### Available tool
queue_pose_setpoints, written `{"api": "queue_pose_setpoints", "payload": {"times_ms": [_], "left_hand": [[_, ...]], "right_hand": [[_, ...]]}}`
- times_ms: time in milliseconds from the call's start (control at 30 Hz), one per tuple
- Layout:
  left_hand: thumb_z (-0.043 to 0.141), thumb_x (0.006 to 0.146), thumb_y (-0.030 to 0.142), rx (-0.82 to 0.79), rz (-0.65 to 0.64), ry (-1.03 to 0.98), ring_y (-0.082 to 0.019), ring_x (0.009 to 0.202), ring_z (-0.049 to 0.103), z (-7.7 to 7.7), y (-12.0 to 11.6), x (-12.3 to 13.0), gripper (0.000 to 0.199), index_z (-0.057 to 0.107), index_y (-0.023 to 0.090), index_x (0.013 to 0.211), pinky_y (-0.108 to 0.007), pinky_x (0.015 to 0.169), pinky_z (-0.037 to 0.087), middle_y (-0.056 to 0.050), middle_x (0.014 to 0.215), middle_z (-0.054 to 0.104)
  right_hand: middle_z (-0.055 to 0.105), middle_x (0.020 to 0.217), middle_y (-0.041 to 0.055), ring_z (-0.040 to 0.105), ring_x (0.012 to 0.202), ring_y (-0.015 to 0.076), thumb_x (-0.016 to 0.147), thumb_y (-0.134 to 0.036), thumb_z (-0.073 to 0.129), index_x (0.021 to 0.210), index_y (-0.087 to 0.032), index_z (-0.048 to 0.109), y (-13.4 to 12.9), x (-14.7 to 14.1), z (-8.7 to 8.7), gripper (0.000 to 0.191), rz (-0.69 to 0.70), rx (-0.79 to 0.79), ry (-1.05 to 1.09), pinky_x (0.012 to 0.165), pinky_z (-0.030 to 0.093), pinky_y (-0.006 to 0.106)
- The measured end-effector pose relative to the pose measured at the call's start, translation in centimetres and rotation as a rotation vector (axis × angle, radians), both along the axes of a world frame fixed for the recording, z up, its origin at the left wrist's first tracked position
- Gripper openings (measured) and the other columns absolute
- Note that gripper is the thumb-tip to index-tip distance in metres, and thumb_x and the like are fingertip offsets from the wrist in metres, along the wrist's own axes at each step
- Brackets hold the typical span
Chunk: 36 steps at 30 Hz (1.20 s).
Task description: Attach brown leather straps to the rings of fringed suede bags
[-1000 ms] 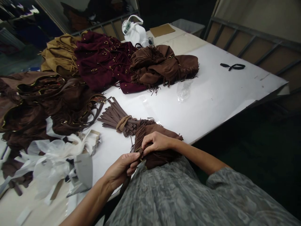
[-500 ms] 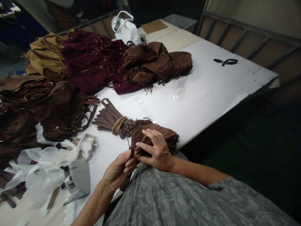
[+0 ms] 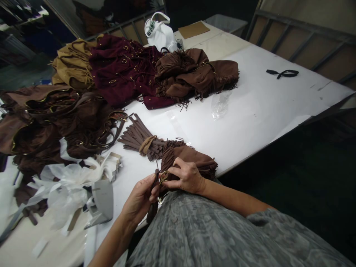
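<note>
My left hand (image 3: pixel 143 194) is closed on a dark brown strap (image 3: pixel 156 178), whose lower end hangs below the fingers. My right hand (image 3: pixel 187 177) pinches a gold ring (image 3: pixel 164 178) at the near side of a brown fringed bag (image 3: pixel 191 155). The bag lies at the table's front edge, against my lap, and the ring is close to my left fingertips. Just beyond it, touching the fringe, is a bundle of brown strips (image 3: pixel 139 137) with a tan tie (image 3: pixel 147 145) around it.
Brown bags (image 3: pixel 52 122) are heaped at the left. Maroon (image 3: pixel 119 70), tan (image 3: pixel 73 65) and brown fringed bags (image 3: pixel 194 74) lie farther back. White wrapping (image 3: pixel 61 189) and a grey dispenser (image 3: pixel 102 200) stand near left. A black strap (image 3: pixel 282 73) is on the white table (image 3: pixel 264 107).
My right hand's fingers have drawn in from spread over the bag to a pinch at the ring. My left hand now shows more of the strap. The whole view has shifted slightly.
</note>
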<state>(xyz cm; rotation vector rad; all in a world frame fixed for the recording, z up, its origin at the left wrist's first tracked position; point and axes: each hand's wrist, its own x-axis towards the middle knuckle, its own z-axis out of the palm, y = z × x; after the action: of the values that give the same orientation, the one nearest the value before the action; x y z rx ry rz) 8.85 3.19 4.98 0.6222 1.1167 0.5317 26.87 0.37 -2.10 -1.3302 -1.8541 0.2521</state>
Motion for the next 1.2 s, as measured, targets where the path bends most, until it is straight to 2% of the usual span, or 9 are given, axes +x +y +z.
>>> {"api": "queue_pose_setpoints", "payload": {"times_ms": [100,200,300,433,533,633,767,967,1200], "left_hand": [[0.075,0.076,0.042,0.042,-0.037,0.060,-0.003,0.043,0.028,0.2,0.3,-0.3,0.038,0.069,0.010,0.097,-0.015,0.041,0.020,0.007,0.049,0.040],[0.074,0.077,0.042,0.088,-0.148,0.128,-0.003,0.044,0.026,0.5,0.3,-0.2,0.035,0.068,0.011,0.092,-0.016,0.042,0.017,0.007,0.049,0.040],[0.076,0.075,0.042,0.111,-0.240,0.165,-0.004,0.044,0.027,0.5,0.1,0.1,0.033,0.064,0.012,0.080,-0.017,0.042,0.017,0.006,0.050,0.043],[0.073,0.077,0.044,0.075,-0.269,0.098,-0.004,0.044,0.026,0.2,0.2,0.1,0.037,0.054,0.014,0.066,-0.018,0.043,0.016,0.007,0.050,0.040],[0.074,0.077,0.042,0.044,-0.258,0.062,-0.003,0.043,0.024,0.1,0.7,0.1,0.040,0.049,0.014,0.062,-0.018,0.042,0.015,0.007,0.050,0.039],[0.076,0.074,0.043,0.015,-0.251,0.044,-0.002,0.042,0.023,0.0,0.9,0.2,0.043,0.047,0.014,0.059,-0.017,0.041,0.014,0.007,0.049,0.039],[0.077,0.072,0.044,-0.009,-0.223,0.054,-0.002,0.041,0.026,-0.5,0.9,0.5,0.045,0.047,0.014,0.057,-0.017,0.041,0.016,0.007,0.047,0.039],[0.079,0.070,0.042,0.070,-0.135,0.137,-0.002,0.039,0.030,-1.3,1.3,-0.5,0.040,0.052,0.014,0.062,-0.016,0.041,0.019,0.006,0.048,0.045],[0.076,0.071,0.044,0.033,-0.299,0.183,-0.003,0.039,0.023,-0.8,2.1,-1.4,0.039,0.055,0.013,0.061,-0.019,0.039,0.009,0.008,0.044,0.036]], "right_hand": [[0.053,0.081,0.0043,0.053,0.067,0.0115,0.083,-0.055,0.062,0.083,-0.016,0.070,-0.1,0.3,0.2,0.040,-0.016,-0.062,0.043,0.056,0.041,0.021],[0.052,0.080,0.0036,0.053,0.066,0.0113,0.083,-0.053,0.062,0.082,-0.017,0.070,-0.2,0.4,-0.1,0.037,0.004,-0.066,0.052,0.055,0.042,0.020],[0.055,0.084,0.0038,0.056,0.068,0.0117,0.083,-0.051,0.063,0.099,-0.017,0.069,-0.4,0.3,-0.4,0.038,0.029,0.007,0.071,0.059,0.046,0.021],[0.060,0.098,0.0068,0.062,0.079,0.0131,0.087,-0.045,0.061,0.119,-0.016,0.061,-0.7,0.3,0.1,0.043,0.076,0.138,0.040,0.070,0.051,0.023],[0.063,0.095,0.0063,0.061,0.074,0.0130,0.090,-0.042,0.058,0.110,-0.014,0.063,-0.7,0.2,0.6,0.035,0.096,0.155,-0.047,0.066,0.049,0.024],[0.062,0.080,0.0030,0.058,0.065,0.0130,0.092,-0.039,0.054,0.093,-0.013,0.064,-0.3,-0.3,0.6,0.028,0.091,0.192,-0.142,0.057,0.044,0.026],[0.057,0.068,0.0001,0.054,0.056,0.0113,0.093,-0.038,0.050,0.072,-0.016,0.057,0.1,-0.7,0.2,0.031,0.129,0.263,-0.213,0.051,0.036,0.026],[0.057,0.070,0.0014,0.053,0.057,0.0118,0.091,-0.041,0.054,0.084,-0.014,0.060,-0.2,-0.4,-0.2,0.028,0.116,0.201,-0.165,0.049,0.036,0.024],[0.057,0.068,0.0015,0.052,0.057,0.0116,0.090,-0.041,0.056,0.083,-0.014,0.061,-0.7,-0.8,-1.2,0.029,0.138,0.233,-0.125,0.049,0.037,0.023]]}}
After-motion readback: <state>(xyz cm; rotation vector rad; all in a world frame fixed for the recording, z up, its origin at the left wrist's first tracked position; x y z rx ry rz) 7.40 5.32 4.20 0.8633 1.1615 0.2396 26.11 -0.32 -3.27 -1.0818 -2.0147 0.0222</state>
